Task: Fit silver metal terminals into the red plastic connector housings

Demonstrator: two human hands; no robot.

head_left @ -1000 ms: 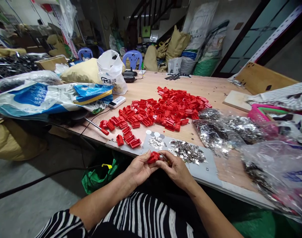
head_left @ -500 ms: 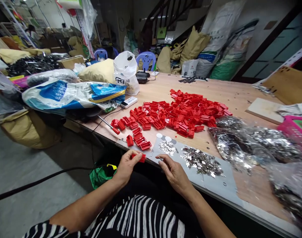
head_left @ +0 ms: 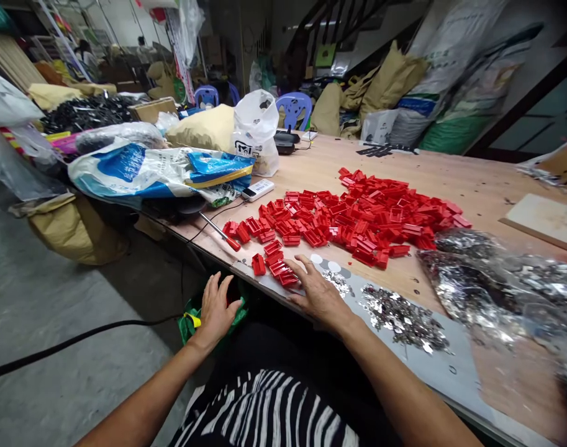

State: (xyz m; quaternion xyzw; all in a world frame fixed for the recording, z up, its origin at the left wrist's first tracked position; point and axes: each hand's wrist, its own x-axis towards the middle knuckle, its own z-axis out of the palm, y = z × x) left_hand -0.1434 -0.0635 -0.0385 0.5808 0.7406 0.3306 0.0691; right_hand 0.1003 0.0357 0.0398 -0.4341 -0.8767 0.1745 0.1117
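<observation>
My left hand (head_left: 218, 310) is over the green bag (head_left: 239, 310) below the table edge, its fingers stretched out and apart. A dark reddish patch shows just past its fingertips; I cannot make out what it is. My right hand (head_left: 318, 292) reaches over the table's front edge with fingers spread. Its fingertips are at the nearest small red plastic cases (head_left: 281, 271), and whether they touch is unclear. Behind these lies a large heap of the same red cases (head_left: 376, 214). Beside my right hand are a small pile of silvery metal bits (head_left: 338, 282) and a larger metal pile (head_left: 404, 316).
A screwdriver-like tool with a red tip (head_left: 231, 242) juts along the table edge. A white device (head_left: 258, 189) lies by a blue-and-white sack (head_left: 157, 171). Clear bags of metal parts (head_left: 464, 279) are at right. A black cable (head_left: 101, 329) crosses at left.
My left hand has moved left and down to the green bag and opened; the red case it held is out of its fingers. My right hand has moved to the red cases, fingers spreading.
</observation>
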